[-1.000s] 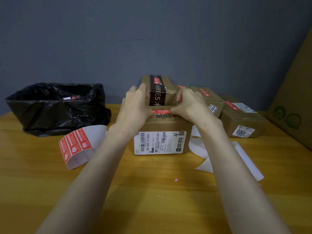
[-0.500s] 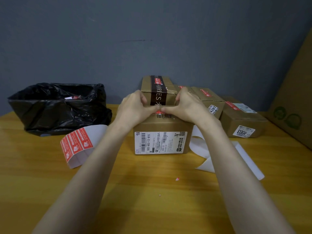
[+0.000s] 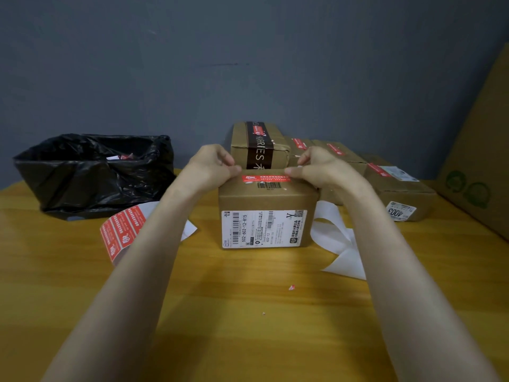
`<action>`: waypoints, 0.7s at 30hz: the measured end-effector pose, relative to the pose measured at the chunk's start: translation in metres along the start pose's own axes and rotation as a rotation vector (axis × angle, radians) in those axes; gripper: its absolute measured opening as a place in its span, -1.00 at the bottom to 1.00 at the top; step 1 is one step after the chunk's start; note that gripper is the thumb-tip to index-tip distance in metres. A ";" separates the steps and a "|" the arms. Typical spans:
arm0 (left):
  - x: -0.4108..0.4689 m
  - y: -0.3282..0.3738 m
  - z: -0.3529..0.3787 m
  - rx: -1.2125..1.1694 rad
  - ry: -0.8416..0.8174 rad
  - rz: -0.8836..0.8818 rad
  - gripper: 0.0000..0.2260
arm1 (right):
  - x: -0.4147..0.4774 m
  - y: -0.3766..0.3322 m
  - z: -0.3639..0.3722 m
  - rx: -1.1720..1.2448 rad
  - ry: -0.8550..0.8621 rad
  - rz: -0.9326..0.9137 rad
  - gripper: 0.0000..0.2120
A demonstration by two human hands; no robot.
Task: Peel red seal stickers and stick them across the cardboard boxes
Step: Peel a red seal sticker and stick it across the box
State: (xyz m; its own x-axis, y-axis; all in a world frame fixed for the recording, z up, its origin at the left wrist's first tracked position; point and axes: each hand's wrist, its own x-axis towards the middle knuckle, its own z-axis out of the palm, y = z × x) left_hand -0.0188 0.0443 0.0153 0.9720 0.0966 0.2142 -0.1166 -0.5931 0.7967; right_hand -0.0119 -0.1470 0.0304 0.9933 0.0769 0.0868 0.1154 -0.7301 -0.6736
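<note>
The red seal sticker (image 3: 265, 178) lies across the top of the brown cardboard box (image 3: 267, 199) on the yellow wooden surface (image 3: 248, 312). Left hand (image 3: 209, 166) and right hand (image 3: 319, 166) have their fingers curled, thumbs pressing its two ends. Best to rub firmly outward so both ends bond flat, with no lifted corners.
</note>
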 end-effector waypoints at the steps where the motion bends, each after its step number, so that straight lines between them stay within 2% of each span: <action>1: 0.000 -0.001 0.004 0.009 0.040 0.011 -0.87 | -0.001 -0.001 0.003 0.014 0.037 0.001 -0.79; 5: -0.001 -0.002 0.016 0.081 0.154 0.066 -0.78 | 0.000 -0.004 0.013 0.007 0.123 0.026 -0.71; 10: -0.001 -0.001 0.014 0.093 0.165 0.073 -0.83 | 0.006 0.003 0.011 0.045 0.132 0.039 -0.84; 17: 0.000 -0.004 0.018 0.077 0.201 0.093 -0.80 | 0.011 0.006 0.013 0.055 0.146 0.031 -0.66; 21: 0.001 -0.005 0.015 0.064 0.206 0.092 -0.87 | 0.014 0.012 0.013 0.097 0.159 0.023 -0.73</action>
State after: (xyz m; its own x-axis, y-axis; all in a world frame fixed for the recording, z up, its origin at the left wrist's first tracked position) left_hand -0.0146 0.0353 0.0031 0.8950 0.1973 0.4002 -0.1829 -0.6558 0.7324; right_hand 0.0035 -0.1453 0.0140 0.9822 -0.0529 0.1803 0.1010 -0.6606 -0.7439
